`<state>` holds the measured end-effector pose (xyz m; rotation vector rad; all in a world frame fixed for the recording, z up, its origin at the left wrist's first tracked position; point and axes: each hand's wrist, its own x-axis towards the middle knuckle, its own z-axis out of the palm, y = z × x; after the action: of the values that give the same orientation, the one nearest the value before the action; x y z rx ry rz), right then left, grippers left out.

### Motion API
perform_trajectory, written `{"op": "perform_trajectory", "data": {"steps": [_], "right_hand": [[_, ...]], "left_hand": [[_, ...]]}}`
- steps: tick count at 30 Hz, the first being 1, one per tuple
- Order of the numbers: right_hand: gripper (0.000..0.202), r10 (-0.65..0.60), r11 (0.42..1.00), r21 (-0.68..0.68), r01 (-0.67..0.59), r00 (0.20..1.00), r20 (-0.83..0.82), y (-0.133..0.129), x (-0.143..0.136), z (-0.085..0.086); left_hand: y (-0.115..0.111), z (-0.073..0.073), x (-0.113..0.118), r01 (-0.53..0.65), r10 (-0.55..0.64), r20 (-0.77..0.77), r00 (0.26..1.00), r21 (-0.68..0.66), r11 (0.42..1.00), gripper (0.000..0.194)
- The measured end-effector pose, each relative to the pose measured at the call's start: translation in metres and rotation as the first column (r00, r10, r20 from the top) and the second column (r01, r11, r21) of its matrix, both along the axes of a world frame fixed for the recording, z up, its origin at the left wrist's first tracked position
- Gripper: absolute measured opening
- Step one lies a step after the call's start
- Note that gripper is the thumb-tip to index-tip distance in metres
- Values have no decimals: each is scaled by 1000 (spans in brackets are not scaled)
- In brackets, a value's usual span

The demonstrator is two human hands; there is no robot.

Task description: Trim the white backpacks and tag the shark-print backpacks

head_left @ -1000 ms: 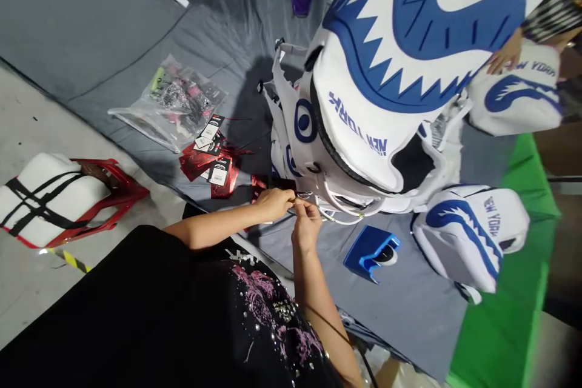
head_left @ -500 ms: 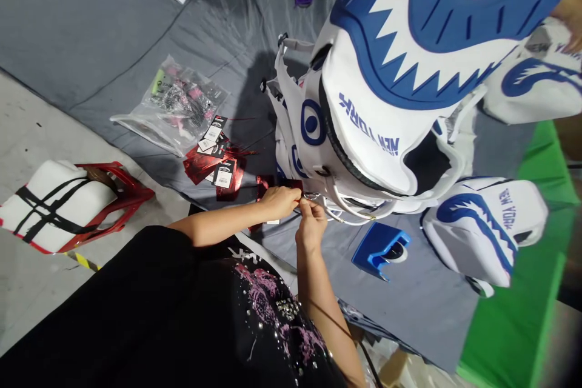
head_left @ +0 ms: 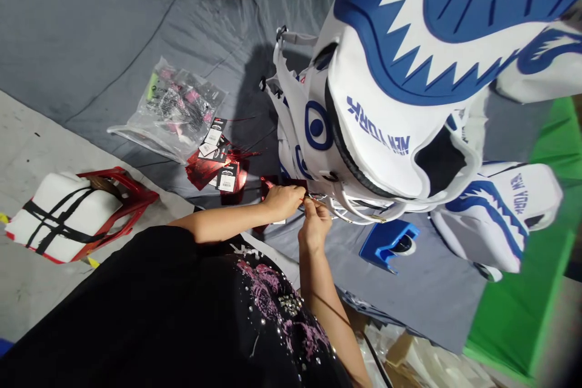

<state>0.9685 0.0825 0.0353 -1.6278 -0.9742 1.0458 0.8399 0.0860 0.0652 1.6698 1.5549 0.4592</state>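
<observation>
A large white-and-blue backpack with a toothed mouth, eye patches and NEW YORK lettering lies on the grey-covered table. At its near side, my left hand is closed, with part of a red hang tag showing at its fingers. My right hand pinches at the same spot, fingertips almost meeting the left ones; whatever is between them is too small to make out. White cords hang from the bag right beside the right hand. Left of my hands lies a pile of red and black tags.
A clear plastic bag of small items rests beyond the tags. To the right are a blue tape dispenser, a smaller white-and-blue bag and a green surface. A red-framed white stool stands on the floor at left.
The view has shifted slightly. Both hands stay pinched together at the same place by the backpack. The other person's hand at the far right is no longer clearly visible.
</observation>
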Motion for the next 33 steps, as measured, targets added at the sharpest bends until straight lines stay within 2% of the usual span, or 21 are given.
{"op": "perform_trajectory", "data": {"steps": [2, 4, 7, 10, 12, 15, 18, 21, 23, 26, 28, 32, 33], "right_hand": [[33, -5, 1000, -1, 5, 1000, 10, 0, -1, 1], [33, -8, 1000, -11, 8, 1000, 20, 0, 0, 2], [33, -21, 999, -36, 22, 999, 29, -5, 5, 2], [37, -56, 997, -57, 60, 996, 70, -19, 6, -2], [41, -78, 995, -47, 86, 987, 143, -34, 0, -6], [36, -28, 999, -33, 36, 974, 223, -53, -21, -11], [29, 165, 986, -70, -153, 958, 235, -56, -49, -13], [24, 384, 923, -94, -372, 895, 226, -38, -81, -19], [22, 491, 868, -81, -489, 827, 273, -21, -101, -26], [25, 630, 759, -126, -639, 672, 389, 2, -128, -39], [29, 691, 699, -193, -689, 581, 430, 12, -141, -46], [40, 716, 670, -258, -696, 513, 474, 24, -158, -49], [42, 731, 649, -283, -706, 475, 490, 28, -162, -49]], "left_hand": [[1, 1, -3, 20, -20, -5, 1000, 20, 1000, 23], [3, 2, -18, 39, -38, -20, 999, 41, 998, 21], [9, -2, -64, -37, 43, -149, 988, 44, 998, 26], [18, -14, -123, -131, 127, -347, 929, 13, 991, 28], [23, -24, -155, -127, 106, -442, 891, -19, 992, 23], [27, -37, -182, -79, 24, -525, 851, -83, 993, 22], [27, -44, -191, -32, -44, -562, 826, -126, 991, 21], [27, -46, -194, 31, -100, -575, 812, -129, 991, 19], [28, -46, -195, 74, -139, -585, 799, -133, 988, 18], [30, -42, -197, 114, -179, -596, 783, -146, 983, 20], [32, -37, -198, 131, -193, -594, 781, -146, 981, 25], [34, -20, -199, 159, -213, -558, 802, -146, 977, 32], [35, -14, -198, 167, -225, -544, 808, -155, 974, 32]]}}
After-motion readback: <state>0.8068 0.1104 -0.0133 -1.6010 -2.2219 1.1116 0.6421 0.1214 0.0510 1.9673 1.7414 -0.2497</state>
